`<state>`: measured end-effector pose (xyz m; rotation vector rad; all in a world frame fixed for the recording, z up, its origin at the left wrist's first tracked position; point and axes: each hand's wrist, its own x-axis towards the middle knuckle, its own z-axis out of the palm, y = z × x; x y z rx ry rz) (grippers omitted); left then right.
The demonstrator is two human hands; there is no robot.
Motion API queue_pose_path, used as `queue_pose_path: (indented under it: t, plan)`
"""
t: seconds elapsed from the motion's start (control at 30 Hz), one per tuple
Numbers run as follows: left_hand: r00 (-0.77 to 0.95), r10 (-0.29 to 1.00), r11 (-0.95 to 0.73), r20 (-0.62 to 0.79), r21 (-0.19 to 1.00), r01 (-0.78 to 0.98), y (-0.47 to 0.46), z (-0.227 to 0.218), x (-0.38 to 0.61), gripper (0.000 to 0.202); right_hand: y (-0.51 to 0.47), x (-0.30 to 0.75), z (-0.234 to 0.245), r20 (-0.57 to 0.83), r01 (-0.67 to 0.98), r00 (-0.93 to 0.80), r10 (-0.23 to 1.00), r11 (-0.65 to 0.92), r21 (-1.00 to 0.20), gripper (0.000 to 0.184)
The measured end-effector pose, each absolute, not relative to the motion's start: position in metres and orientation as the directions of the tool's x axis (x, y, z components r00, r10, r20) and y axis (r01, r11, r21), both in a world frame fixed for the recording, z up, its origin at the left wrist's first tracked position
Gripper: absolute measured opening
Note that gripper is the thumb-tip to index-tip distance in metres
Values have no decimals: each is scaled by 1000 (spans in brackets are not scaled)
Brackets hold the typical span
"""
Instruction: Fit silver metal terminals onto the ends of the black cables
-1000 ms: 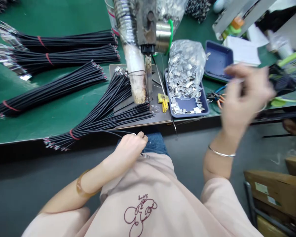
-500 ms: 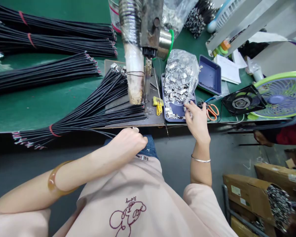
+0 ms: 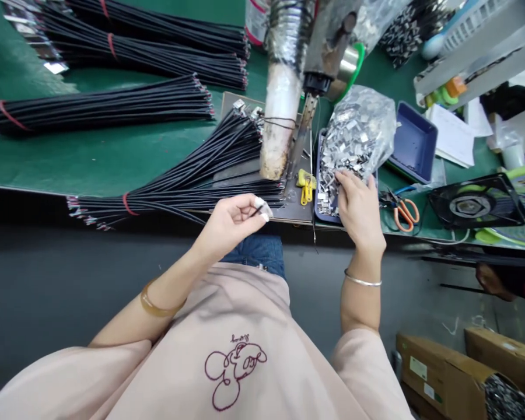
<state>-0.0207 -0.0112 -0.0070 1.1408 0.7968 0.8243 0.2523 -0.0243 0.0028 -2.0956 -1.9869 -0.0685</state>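
Note:
My left hand [image 3: 234, 223] is just in front of the table edge, thumb and fingers pinched on the end of a black cable [image 3: 257, 211]. Behind it lies a fanned-out bundle of black cables [image 3: 175, 195] tied with a red band. My right hand [image 3: 362, 213] reaches over a blue tray [image 3: 329, 219]. Its fingers are stretched and somewhat apart, the fingertips touching small metal connectors [image 3: 326, 185] that spill from a clear plastic bag [image 3: 371, 111]. Whether a connector is between those fingertips is not visible.
A foil-wrapped hose with a white end [image 3: 280, 131] and a slotted metal rod [image 3: 305, 114] hang over a board. Nearby are a yellow clip [image 3: 307, 189], orange-handled pliers [image 3: 406, 214], a second blue tray [image 3: 413, 140], a black fan [image 3: 476, 201] and more cable bundles [image 3: 114, 108].
My left hand has risen from near my lap to the table edge, now showing the cable end in its pinch. My right hand's fingers have moved further into the connectors. The view has shifted.

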Motion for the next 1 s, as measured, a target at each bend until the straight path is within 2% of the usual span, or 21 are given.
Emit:
queue_pose_path:
  t: [0.1,0.17,0.23,0.27,0.33,0.43,0.5,0.6,0.67,0.73,0.77,0.83,0.9,1.0]
  plan:
    - [411,898,310,-158,891,-333,-8,-9,-23,16,-55,242,12,384,969,116,916,-19,-248,35]
    - [417,893,329,-166,875,-355,-8,-9,-22,16,-77,239,19,420,920,82,904,93,-381,30]
    - [438,883,327,-167,889,-322,-8,-8,-21,14,-98,240,24,277,820,-76,958,218,-530,28]
    - [450,877,321,-166,900,-294,-8,-7,-20,13,-106,241,24,204,786,-178,963,264,-559,31]
    - [468,869,301,-163,924,-237,-8,-4,-19,12,-117,243,21,131,791,-250,959,280,-545,32]
    - [478,866,260,-147,949,-180,-8,1,-16,10,-119,238,10,206,814,-207,956,285,-505,15]
    - [477,870,225,-125,961,-159,-9,2,-15,8,-114,229,7,311,777,-145,939,303,-552,11]
    - [481,873,159,-82,980,-122,-10,3,-13,7,-109,209,14,481,598,28,876,370,-711,10]
    - [508,859,129,-72,989,-77,-10,3,-13,6,-110,196,24,558,435,111,822,465,-771,7]
    - [566,820,114,-86,993,-15,-9,3,-16,8,-113,189,34,582,422,124,804,488,-764,8]
    - [612,785,104,-94,994,19,-7,3,-18,10,-114,188,38,575,511,127,808,444,-736,7]
    - [726,684,23,-75,996,81,-5,4,-22,13,-113,194,40,550,757,159,820,256,-601,12]
    - [819,573,-166,-2,979,118,-4,4,-26,11,-107,210,35,539,903,209,816,51,-427,11]
    - [854,498,-531,152,832,162,-7,1,-25,17,-90,240,18,427,922,290,856,-132,-363,5]
